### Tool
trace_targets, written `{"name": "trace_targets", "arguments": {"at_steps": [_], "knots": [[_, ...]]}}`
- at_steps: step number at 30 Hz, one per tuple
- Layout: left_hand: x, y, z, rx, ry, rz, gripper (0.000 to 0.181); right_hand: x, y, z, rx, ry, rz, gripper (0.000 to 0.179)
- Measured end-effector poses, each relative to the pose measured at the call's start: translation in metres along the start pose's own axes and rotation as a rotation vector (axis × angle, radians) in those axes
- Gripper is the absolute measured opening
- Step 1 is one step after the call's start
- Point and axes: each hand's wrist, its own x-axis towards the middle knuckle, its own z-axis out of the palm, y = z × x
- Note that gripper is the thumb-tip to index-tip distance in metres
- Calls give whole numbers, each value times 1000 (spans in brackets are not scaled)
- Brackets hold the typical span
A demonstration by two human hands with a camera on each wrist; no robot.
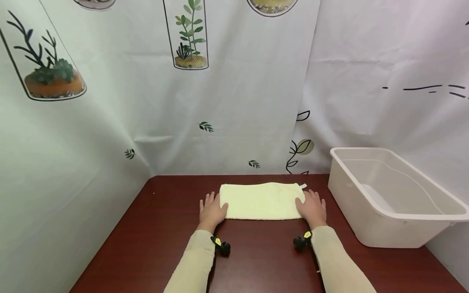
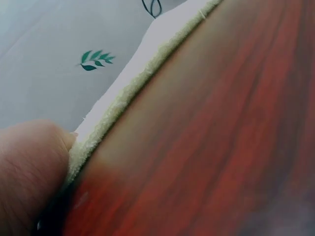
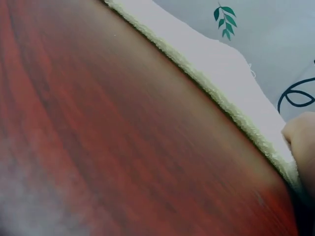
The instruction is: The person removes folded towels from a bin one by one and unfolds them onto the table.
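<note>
A pale yellow towel [image 1: 261,201], folded into a long flat strip, lies crosswise on the table, and a small white tag [image 1: 303,186] sticks out at its far right corner. My left hand [image 1: 212,211] rests at the towel's left end, thumb on top and the other fingers spread outside the edge. At the right end my right hand [image 1: 313,207] lies in much the same way, its thumb on the cloth. Both wrist views show the towel's thick, fuzzy near edge lying on the wood; only part of each hand appears there.
To the right stands a deep white plastic tub [image 1: 381,228] on the dark red-brown table [image 1: 157,244]. Behind the table and along its sides hangs a pale curtain [image 1: 234,106] printed with plants. Small black cameras [image 1: 224,248] are strapped at both wrists.
</note>
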Motion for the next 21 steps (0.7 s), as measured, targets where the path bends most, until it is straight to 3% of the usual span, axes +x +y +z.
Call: {"name": "trace_targets", "arguments": {"at_steps": [4, 13, 17, 21], "knots": [[6, -1, 1, -27, 37, 5, 58, 3, -3, 2, 57, 58, 1, 55], [10, 0, 1, -226, 145, 39, 40, 1, -6, 0, 176, 112, 48, 34], [10, -1, 2, -281, 168, 17, 45, -1, -8, 0, 196, 122, 57, 29], [9, -1, 2, -247, 169, -14, 56, -3, -10, 0, 217, 145, 52, 25]]}}
